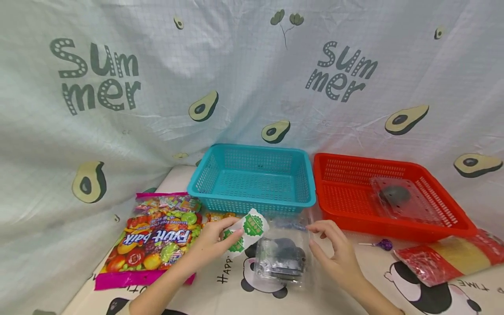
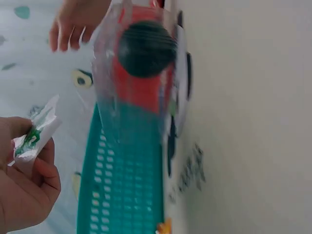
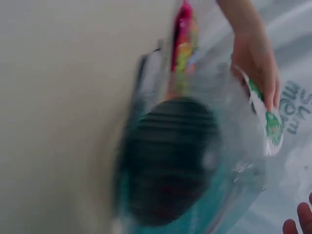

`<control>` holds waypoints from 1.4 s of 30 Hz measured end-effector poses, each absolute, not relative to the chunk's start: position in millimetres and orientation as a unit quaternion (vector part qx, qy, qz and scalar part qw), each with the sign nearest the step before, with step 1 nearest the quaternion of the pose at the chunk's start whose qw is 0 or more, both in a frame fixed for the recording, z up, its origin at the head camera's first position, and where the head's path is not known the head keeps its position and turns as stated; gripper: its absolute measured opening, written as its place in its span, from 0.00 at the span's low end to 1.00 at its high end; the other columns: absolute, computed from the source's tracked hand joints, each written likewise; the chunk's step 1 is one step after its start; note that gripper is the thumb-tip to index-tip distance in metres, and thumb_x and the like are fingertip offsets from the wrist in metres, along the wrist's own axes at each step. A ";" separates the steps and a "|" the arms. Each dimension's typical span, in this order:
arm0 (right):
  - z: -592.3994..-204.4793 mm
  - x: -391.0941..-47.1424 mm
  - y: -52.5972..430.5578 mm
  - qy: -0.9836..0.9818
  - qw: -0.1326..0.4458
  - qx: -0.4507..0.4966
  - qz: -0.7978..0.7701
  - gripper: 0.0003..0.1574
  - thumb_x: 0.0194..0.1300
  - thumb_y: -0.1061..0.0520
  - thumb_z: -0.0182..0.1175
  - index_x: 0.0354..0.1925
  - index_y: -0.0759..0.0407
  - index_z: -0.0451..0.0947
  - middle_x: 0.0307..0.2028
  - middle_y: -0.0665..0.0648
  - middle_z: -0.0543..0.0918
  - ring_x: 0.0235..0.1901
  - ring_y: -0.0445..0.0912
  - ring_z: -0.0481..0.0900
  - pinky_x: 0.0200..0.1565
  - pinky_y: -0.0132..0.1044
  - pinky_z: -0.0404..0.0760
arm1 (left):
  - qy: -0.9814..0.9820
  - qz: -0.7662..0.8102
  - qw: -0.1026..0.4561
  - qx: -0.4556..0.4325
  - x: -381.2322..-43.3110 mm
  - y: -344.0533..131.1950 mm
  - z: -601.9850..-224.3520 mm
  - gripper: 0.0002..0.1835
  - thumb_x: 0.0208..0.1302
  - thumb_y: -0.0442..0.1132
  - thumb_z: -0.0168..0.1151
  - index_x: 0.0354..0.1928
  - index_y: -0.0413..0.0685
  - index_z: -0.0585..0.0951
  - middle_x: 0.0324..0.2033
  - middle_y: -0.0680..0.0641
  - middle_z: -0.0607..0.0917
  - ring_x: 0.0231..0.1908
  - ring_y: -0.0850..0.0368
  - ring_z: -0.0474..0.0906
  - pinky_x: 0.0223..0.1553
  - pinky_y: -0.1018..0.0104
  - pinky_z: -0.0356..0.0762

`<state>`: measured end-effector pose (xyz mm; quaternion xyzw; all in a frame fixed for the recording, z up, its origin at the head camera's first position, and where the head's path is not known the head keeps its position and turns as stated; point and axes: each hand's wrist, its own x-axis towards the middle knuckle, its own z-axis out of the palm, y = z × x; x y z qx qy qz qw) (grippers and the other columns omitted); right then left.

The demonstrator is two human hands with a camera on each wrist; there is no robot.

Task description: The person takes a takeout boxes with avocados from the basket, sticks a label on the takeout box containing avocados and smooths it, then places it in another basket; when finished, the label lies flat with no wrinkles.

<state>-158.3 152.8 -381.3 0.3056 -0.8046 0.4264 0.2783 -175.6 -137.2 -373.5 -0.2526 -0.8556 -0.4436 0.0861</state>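
My left hand (image 1: 220, 238) pinches a white paper label (image 1: 253, 225) with green round prints between thumb and fingers. Below and to the right of it, a clear plastic clamshell box (image 1: 267, 273) stands on the cloth with a dark, rounded item (image 1: 285, 251) inside, whose kind I cannot tell. The right hand (image 1: 334, 249) hovers by the box's right side, fingers loosely bent and apart, with nothing in its grasp. In the left wrist view the item (image 2: 146, 48) looks dark green and round. Only the right fingertips (image 3: 304, 217) show in the right wrist view.
A turquoise basket (image 1: 252, 205) stands behind the box. To its right, a red basket (image 1: 354, 223) holds another clear box (image 1: 409, 201) with a dark item. A fruit candy bag (image 1: 153, 236) lies left; a lollipop (image 1: 383, 245) and a red-and-yellow packet (image 1: 449, 258) lie right.
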 end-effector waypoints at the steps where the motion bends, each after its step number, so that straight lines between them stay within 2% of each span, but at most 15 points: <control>1: -377.2 -160.8 149.5 -0.799 0.281 0.320 0.424 0.25 0.46 0.72 0.62 0.44 0.55 0.74 0.39 0.51 0.76 0.39 0.39 0.70 0.39 0.25 0.68 | -0.848 -0.450 0.082 -0.270 -175.5 -132.2 -370.2 0.09 0.61 0.44 0.54 0.41 0.51 0.79 0.18 0.58 0.73 0.12 0.70 0.53 0.13 0.76 0.57; 4: -370.1 -167.9 138.7 -0.789 0.284 0.353 0.415 0.24 0.47 0.69 0.63 0.44 0.55 0.75 0.40 0.50 0.77 0.41 0.40 0.71 0.41 0.25 0.70 | -0.833 -0.453 0.064 -0.311 -175.9 -117.5 -364.2 0.07 0.62 0.43 0.53 0.34 0.51 0.78 0.19 0.54 0.74 0.11 0.70 0.51 0.13 0.76 0.56; 7: -368.9 -173.6 130.3 -0.788 0.277 0.366 0.411 0.21 0.49 0.67 0.63 0.43 0.54 0.76 0.40 0.49 0.78 0.42 0.41 0.71 0.43 0.25 0.71 | -0.832 -0.444 0.045 -0.330 -175.9 -106.5 -361.8 0.08 0.63 0.45 0.52 0.31 0.52 0.77 0.19 0.54 0.75 0.12 0.70 0.52 0.14 0.77 0.57; 9: -370.2 -176.2 127.0 -0.792 0.267 0.362 0.413 0.20 0.50 0.66 0.63 0.43 0.53 0.76 0.39 0.49 0.78 0.41 0.41 0.72 0.43 0.25 0.72 | -0.834 -0.435 0.039 -0.337 -175.6 -101.8 -361.2 0.08 0.63 0.46 0.52 0.32 0.53 0.78 0.22 0.56 0.77 0.14 0.70 0.55 0.17 0.77 0.60; 16: -375.8 -178.3 125.6 -0.818 0.234 0.334 0.405 0.15 0.52 0.62 0.63 0.40 0.52 0.77 0.34 0.46 0.76 0.34 0.41 0.70 0.31 0.30 0.72 | -0.842 -0.411 0.042 -0.346 -176.1 -96.2 -362.4 0.07 0.63 0.45 0.53 0.34 0.55 0.78 0.28 0.59 0.81 0.20 0.69 0.64 0.24 0.75 0.68; 22: -378.4 -177.7 126.8 -0.820 0.218 0.329 0.414 0.14 0.50 0.60 0.65 0.37 0.49 0.74 0.31 0.45 0.74 0.30 0.41 0.69 0.29 0.30 0.71 | -0.850 -0.410 0.024 -0.329 -175.9 -95.9 -363.0 0.09 0.63 0.48 0.52 0.35 0.55 0.79 0.30 0.58 0.82 0.26 0.68 0.71 0.30 0.74 0.72; 26: -380.5 -177.6 126.7 -0.812 0.210 0.337 0.427 0.13 0.50 0.61 0.65 0.33 0.50 0.72 0.27 0.45 0.73 0.27 0.41 0.69 0.26 0.30 0.70 | -0.855 -0.406 0.019 -0.321 -176.5 -95.1 -364.6 0.09 0.62 0.48 0.53 0.35 0.55 0.79 0.31 0.58 0.82 0.25 0.68 0.68 0.29 0.75 0.71; 30: -381.8 -177.4 127.2 -0.810 0.200 0.341 0.433 0.08 0.53 0.58 0.64 0.29 0.51 0.72 0.25 0.45 0.72 0.25 0.42 0.68 0.22 0.30 0.68 | -0.852 -0.419 0.008 -0.313 -178.3 -95.6 -367.1 0.09 0.61 0.50 0.53 0.35 0.57 0.79 0.31 0.59 0.82 0.24 0.67 0.69 0.30 0.73 0.72; 32: -382.0 -177.7 127.7 -0.811 0.201 0.343 0.430 0.07 0.54 0.56 0.63 0.28 0.52 0.72 0.25 0.44 0.72 0.24 0.42 0.67 0.22 0.30 0.67 | -0.849 -0.432 0.003 -0.303 -180.1 -96.8 -368.3 0.10 0.60 0.52 0.53 0.37 0.58 0.78 0.34 0.60 0.82 0.30 0.66 0.73 0.35 0.71 0.73; 36: -381.4 -178.8 130.6 -0.823 0.217 0.321 0.416 0.08 0.52 0.58 0.64 0.28 0.49 0.73 0.24 0.42 0.72 0.24 0.39 0.66 0.22 0.28 0.67 | -0.838 -0.471 0.015 -0.275 -185.2 -102.0 -370.2 0.10 0.59 0.51 0.55 0.40 0.59 0.77 0.36 0.60 0.81 0.31 0.64 0.74 0.32 0.70 0.74; 39: -381.1 -179.7 133.9 -0.828 0.227 0.300 0.415 0.11 0.50 0.60 0.65 0.29 0.46 0.73 0.25 0.41 0.72 0.23 0.38 0.66 0.23 0.26 0.68 | -0.832 -0.491 0.037 -0.256 -187.0 -106.2 -370.9 0.07 0.59 0.46 0.57 0.38 0.55 0.78 0.31 0.57 0.81 0.26 0.63 0.71 0.26 0.71 0.71; 42: -381.9 -180.7 136.7 -0.827 0.232 0.300 0.415 0.12 0.50 0.61 0.65 0.30 0.46 0.74 0.25 0.42 0.73 0.23 0.37 0.67 0.23 0.26 0.68 | -0.835 -0.492 0.048 -0.240 -185.1 -107.7 -369.5 0.05 0.59 0.41 0.57 0.35 0.51 0.79 0.28 0.54 0.80 0.25 0.64 0.69 0.26 0.72 0.71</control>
